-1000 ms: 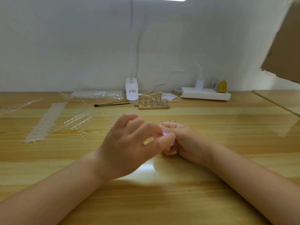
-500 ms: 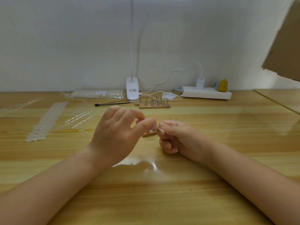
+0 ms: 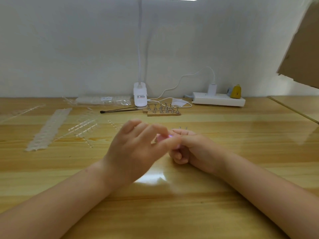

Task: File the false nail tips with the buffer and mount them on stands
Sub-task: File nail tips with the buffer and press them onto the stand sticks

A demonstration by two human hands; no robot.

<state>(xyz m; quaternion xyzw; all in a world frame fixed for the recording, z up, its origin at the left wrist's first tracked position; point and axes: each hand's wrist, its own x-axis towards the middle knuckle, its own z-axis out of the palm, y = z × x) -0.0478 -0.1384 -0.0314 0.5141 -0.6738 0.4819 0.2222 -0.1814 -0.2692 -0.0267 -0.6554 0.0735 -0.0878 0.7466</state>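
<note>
Head view. Left hand (image 3: 136,149) and right hand (image 3: 195,149) meeting at bench (image 3: 172,213) centre. Left thumb and forefinger pinched on small pink buffer (image 3: 159,137); right fingers curled tight, likely clamped on nail tip, tip itself hidden. Filing step judged under way. Wooden stands (image 3: 163,110) with metal posts near far edge, well apart. Nail strips (image 3: 50,128) toward left edge. Next: finish edge, then reach far to mount.
</note>
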